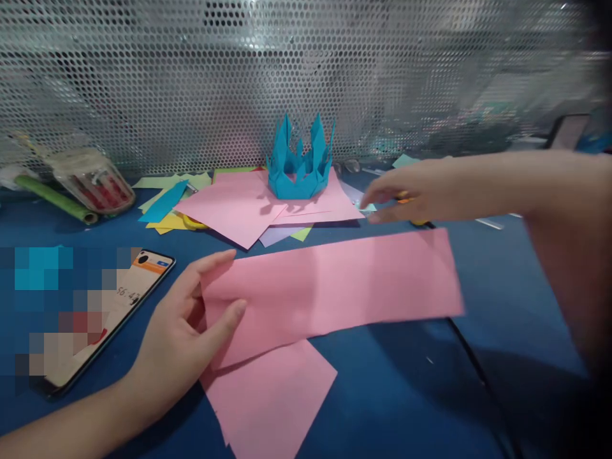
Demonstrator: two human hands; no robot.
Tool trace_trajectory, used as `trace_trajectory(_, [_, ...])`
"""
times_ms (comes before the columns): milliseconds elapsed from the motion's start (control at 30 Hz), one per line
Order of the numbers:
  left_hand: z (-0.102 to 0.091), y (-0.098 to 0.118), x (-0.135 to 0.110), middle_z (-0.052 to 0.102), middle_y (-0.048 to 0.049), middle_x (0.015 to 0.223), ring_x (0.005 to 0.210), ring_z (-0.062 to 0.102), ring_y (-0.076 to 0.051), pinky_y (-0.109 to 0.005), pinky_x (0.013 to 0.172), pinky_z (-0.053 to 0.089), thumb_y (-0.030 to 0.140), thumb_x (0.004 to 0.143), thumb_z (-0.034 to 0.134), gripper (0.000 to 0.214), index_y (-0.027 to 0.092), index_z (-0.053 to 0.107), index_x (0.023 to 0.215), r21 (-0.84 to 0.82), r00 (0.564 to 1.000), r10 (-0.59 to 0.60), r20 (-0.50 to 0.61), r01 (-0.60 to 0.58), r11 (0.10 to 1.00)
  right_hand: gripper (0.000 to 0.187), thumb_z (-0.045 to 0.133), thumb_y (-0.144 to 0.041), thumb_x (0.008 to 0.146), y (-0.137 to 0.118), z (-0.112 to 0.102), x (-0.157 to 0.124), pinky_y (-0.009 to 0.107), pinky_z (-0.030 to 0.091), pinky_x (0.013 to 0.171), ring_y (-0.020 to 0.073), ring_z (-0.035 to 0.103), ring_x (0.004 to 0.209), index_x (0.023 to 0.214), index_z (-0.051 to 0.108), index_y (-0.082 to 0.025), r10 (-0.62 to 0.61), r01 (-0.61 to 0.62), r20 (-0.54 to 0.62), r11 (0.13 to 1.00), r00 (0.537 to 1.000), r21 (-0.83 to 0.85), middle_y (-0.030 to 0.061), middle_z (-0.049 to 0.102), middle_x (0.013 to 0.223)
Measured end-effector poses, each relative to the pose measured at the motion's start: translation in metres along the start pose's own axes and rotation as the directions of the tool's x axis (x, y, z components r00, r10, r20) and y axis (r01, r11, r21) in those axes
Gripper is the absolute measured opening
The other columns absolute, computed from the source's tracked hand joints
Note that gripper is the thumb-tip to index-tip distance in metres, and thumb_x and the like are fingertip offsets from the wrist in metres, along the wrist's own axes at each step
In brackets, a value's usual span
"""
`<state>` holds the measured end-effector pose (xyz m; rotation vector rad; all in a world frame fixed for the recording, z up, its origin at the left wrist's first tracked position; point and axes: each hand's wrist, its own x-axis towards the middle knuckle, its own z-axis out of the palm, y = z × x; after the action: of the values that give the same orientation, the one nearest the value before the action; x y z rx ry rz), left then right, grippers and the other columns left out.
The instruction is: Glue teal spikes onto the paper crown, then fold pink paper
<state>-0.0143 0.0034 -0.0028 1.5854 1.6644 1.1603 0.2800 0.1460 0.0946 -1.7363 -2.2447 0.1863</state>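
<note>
A long pink paper strip (354, 284) extends over the blue tabletop (396, 389), its left end grasped in the left hand's (184, 338) grip; the right hand's (415, 185) grip is released. The black-edged smartphone (148, 280) shows "56:4", the next digit unclear; pixelation hides part of it.

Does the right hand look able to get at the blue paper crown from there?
Probably yes: the right hand has its fingertips beside the pink sheets that the crown stands on, and nothing tall shows between.

Blue table (377, 382) with phone (122, 312), jar (98, 185), green roll (57, 199), black cable (471, 357), pink paper (282, 395).
</note>
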Motion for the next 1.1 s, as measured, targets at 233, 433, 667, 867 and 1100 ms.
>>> trace_trajectory(233, [-0.004, -0.002, 0.000, 0.071, 0.0032, 0.099, 0.093, 0.068, -0.019, -0.024, 0.080, 0.055, 0.036, 0.080, 0.068, 0.020, 0.032, 0.065, 0.099, 0.057, 0.998, 0.058, 0.039, -0.060, 0.997, 0.008, 0.059, -0.013, 0.081, -0.082, 0.068, -0.033, 0.025, 0.048, 0.071, 0.0137, 0.062, 0.077, 0.086, 0.064, -0.018, -0.511, 0.381, 0.124, 0.761, 0.850, 0.525, 0.0011, 0.068, 0.083])
trace_trajectory(433, [-0.009, -0.003, 0.003, 0.075, 0.0064, 0.086, 0.084, 0.069, -0.018, -0.025, 0.080, 0.055, 0.028, 0.080, 0.063, 0.012, 0.034, 0.073, 0.084, 0.079, 0.996, 0.089, 0.033, -0.091, 0.993, 0.007, 0.055, -0.013, 0.075, -0.091, 0.077, -0.046, 0.024, 0.042, 0.058, 0.0111, 0.052, 0.063, 0.071, 0.055, -0.019, -0.476, 0.261, 0.245, 0.766, 0.845, 0.587, -0.0023, 0.059, 0.069])
trace_trajectory(667, [-0.007, -0.004, 0.003, 0.073, 0.0083, 0.079, 0.078, 0.068, -0.017, -0.026, 0.078, 0.056, 0.032, 0.083, 0.063, 0.011, 0.036, 0.073, 0.082, 0.080, 0.996, 0.085, -0.019, -0.083, 0.993, 0.008, 0.053, -0.014, 0.072, -0.074, 0.067, -0.046, 0.023, 0.036, 0.055, 0.0102, 0.044, 0.062, 0.067, 0.050, -0.020, -0.490, 0.200, 0.369, 0.775, 0.790, 0.600, -0.0045, 0.051, 0.067])
trace_trajectory(867, [-0.006, -0.008, 0.006, 0.073, 0.0019, 0.079, 0.079, 0.068, -0.021, -0.030, 0.076, 0.056, 0.042, 0.080, 0.067, 0.013, 0.031, 0.074, 0.078, 0.050, 0.999, 0.039, -0.022, -0.038, 0.998, 0.007, 0.050, -0.014, 0.073, -0.024, 0.062, -0.052, 0.025, 0.039, 0.065, 0.0121, 0.048, 0.068, 0.072, 0.054, -0.020, -0.484, 0.168, 0.453, 0.799, 0.749, 0.577, -0.0031, 0.054, 0.073])
trace_trajectory(1100, [-0.003, -0.004, 0.006, 0.072, 0.0044, 0.079, 0.081, 0.067, -0.019, -0.026, 0.074, 0.053, 0.041, 0.078, 0.068, 0.009, 0.033, 0.072, 0.075, 0.017, 0.998, -0.030, -0.063, 0.031, 0.999, 0.010, 0.053, -0.018, 0.080, 0.029, 0.038, -0.083, 0.032, 0.038, 0.064, 0.0168, 0.045, 0.067, 0.072, 0.051, -0.023, -0.297, 0.052, 0.518, 0.899, 0.803, 0.434, 0.0008, 0.052, 0.071])
